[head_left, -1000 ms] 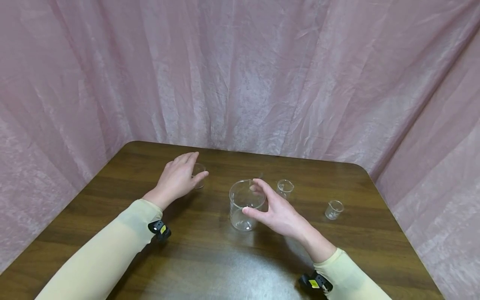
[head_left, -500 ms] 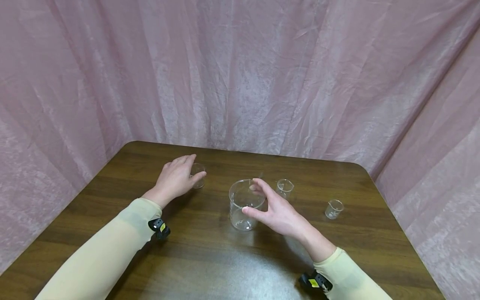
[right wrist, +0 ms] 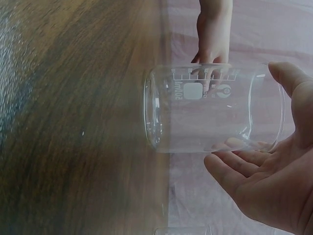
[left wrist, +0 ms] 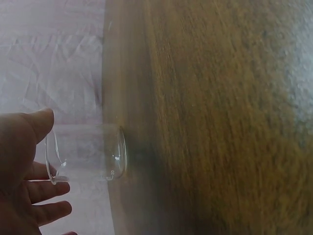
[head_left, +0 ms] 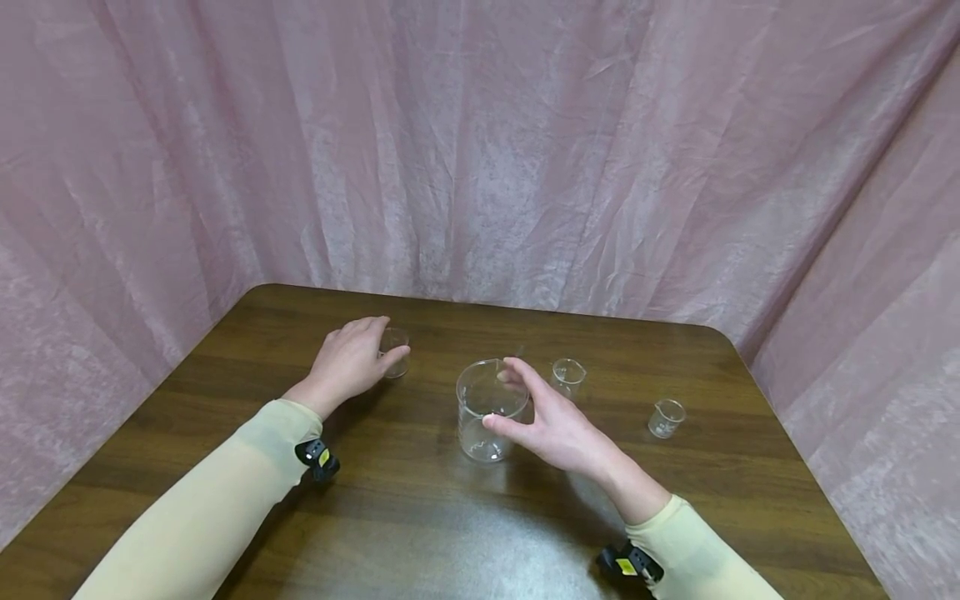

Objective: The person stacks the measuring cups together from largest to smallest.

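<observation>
My left hand (head_left: pixel 347 367) is at a clear glass beaker (head_left: pixel 397 362) on the left of the table. In the left wrist view, thumb and fingertips lie on opposite sides of that beaker's rim (left wrist: pixel 48 154), its base toward the tabletop. At the middle stands a larger beaker (head_left: pixel 477 435), with "500ml" and a white scale printed on its wall (right wrist: pixel 195 107). My right hand (head_left: pixel 562 429) holds this one near the rim from the right, thumb on the near side, fingers on the far side. Both beakers look upright, with nothing visible inside.
Right of the large beaker stands a small beaker (head_left: pixel 568 377), partly behind my right hand. Farther right is an even smaller beaker (head_left: pixel 667 419). The brown wooden table (head_left: pixel 420 525) ends at a pink curtain (head_left: pixel 495 167) behind.
My left hand has drawn back slightly, and its fingers have closed in toward the left beaker's rim. The right hand and large beaker have stayed in place.
</observation>
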`<state>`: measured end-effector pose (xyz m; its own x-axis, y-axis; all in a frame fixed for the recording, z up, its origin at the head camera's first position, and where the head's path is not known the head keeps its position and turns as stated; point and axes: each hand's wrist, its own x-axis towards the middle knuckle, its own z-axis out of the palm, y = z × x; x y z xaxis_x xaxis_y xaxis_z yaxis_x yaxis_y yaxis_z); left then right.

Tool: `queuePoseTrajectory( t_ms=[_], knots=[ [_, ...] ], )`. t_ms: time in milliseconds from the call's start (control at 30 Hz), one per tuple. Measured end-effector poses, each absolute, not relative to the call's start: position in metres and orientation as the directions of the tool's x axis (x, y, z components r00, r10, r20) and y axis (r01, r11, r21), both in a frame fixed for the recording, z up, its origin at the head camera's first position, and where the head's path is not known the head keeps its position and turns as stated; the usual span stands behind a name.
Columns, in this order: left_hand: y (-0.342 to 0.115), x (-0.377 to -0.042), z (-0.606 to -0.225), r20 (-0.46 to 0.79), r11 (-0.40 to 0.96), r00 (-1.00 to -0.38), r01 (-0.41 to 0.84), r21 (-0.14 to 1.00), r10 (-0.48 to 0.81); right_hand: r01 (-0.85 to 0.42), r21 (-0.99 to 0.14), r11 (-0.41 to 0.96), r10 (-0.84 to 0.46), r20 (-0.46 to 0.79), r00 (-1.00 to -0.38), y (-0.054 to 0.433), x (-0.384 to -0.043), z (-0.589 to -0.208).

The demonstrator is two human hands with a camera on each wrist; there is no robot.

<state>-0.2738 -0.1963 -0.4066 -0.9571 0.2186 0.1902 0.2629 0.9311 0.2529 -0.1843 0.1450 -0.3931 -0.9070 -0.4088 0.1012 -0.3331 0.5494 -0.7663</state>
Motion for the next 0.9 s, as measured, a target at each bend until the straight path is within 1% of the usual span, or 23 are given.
queuePoseTrajectory(
  t_ms=[400,900],
  knots=[
    [-0.2003,-0.2716,-0.4087,0.226,0.926,-0.947,0.282,0.25,0.228,-0.33,-0.77,0.546,-0.41,0.098,-0.907,0.1447,-0.1831,-0.3925],
    [-0.2026,-0.273,-0.41,0.211,0.925,-0.951,0.278,0.259,0.227,-0.339,-0.772,0.537,-0.411,0.111,-0.905,0.144,-0.1831,-0.3929]
  ],
)
